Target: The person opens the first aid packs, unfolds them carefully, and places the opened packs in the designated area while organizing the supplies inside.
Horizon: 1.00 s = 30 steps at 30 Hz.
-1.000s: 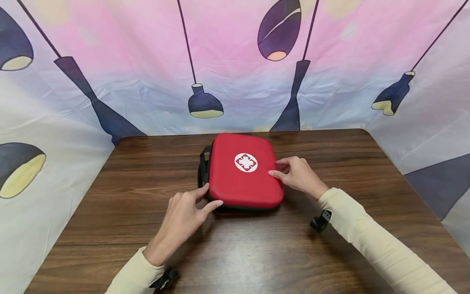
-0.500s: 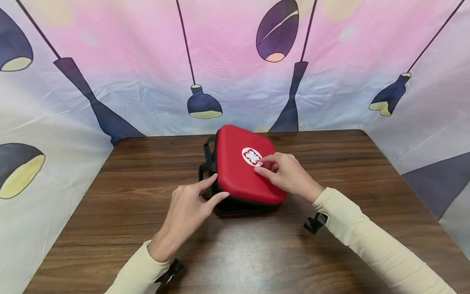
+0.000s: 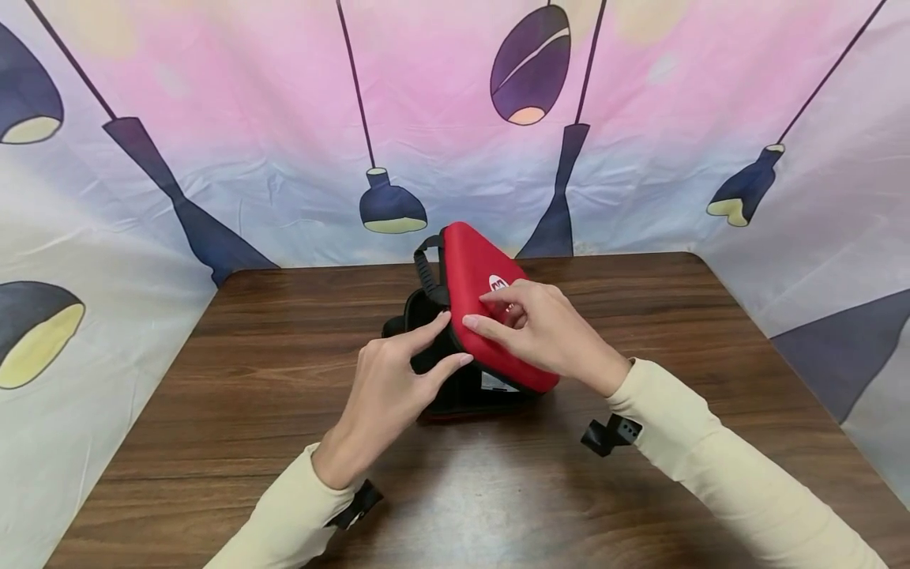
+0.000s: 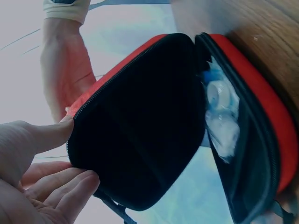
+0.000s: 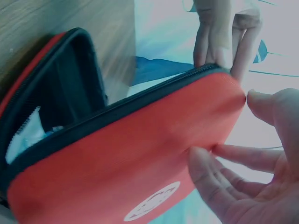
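Observation:
A red first aid case (image 3: 465,292) with a white cross emblem stands on the table, its lid lifted and tilted. My left hand (image 3: 384,395) pinches the lid's edge near the black handle, thumb on one side and fingers on the other. My right hand (image 3: 550,328) touches the lid's outer face with its fingertips, beside the emblem (image 5: 152,201). In the left wrist view the lid's black lining (image 4: 135,121) shows, with the zip running round its edge. Inside the base lies a clear packet (image 4: 222,112) with white and blue contents. Most of the base's inside is hidden.
The case stands on a dark brown wooden table (image 3: 284,356), towards its back edge. Behind and beside the table hangs a pastel cloth (image 3: 284,190) printed with lamps. A black strap (image 3: 355,506) is on the left wrist and a black device (image 3: 611,433) on the right.
The lid has swung up from lying nearly flat, with my left hand rising on its edge. My right hand has moved left from the case's right side onto the lid.

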Tool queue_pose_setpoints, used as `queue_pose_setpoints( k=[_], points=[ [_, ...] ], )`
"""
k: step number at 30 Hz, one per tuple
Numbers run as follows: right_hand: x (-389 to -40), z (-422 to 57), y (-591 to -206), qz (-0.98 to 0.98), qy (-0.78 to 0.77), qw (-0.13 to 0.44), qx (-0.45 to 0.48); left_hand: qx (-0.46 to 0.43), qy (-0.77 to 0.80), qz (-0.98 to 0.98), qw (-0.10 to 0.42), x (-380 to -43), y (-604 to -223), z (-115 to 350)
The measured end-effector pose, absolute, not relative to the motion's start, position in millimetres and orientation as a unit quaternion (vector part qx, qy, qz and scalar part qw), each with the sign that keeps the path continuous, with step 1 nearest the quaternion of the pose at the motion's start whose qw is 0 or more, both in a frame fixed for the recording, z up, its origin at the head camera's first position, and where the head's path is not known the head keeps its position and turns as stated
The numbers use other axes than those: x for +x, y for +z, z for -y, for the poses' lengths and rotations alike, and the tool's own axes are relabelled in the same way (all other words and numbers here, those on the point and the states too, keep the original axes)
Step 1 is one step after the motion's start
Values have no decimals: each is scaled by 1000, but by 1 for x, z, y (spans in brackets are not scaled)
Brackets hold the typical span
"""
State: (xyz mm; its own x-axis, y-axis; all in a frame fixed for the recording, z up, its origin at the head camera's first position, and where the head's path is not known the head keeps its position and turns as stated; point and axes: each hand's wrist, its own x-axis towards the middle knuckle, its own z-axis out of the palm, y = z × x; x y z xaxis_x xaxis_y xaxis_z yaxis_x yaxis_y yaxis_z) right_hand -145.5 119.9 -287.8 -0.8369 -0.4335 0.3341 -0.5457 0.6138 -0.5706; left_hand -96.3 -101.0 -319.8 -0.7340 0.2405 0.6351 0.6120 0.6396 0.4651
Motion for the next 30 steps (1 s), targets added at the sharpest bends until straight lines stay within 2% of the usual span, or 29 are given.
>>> queue_pose_setpoints(
  k=[8,18,24,30],
  points=[
    [-138,-122,-268,932,252,87,247,-274,-368,845,273,-107,-312,84],
    [-133,-131,-258,938,249,108,214,-316,-418,826,206,-114,-306,82],
    [-131,-149,-254,929,303,87,194,-221,-381,880,180,-115,-311,111],
    [-132,-171,-254,920,342,81,173,-128,-303,942,72,-121,-336,146]
  ],
)
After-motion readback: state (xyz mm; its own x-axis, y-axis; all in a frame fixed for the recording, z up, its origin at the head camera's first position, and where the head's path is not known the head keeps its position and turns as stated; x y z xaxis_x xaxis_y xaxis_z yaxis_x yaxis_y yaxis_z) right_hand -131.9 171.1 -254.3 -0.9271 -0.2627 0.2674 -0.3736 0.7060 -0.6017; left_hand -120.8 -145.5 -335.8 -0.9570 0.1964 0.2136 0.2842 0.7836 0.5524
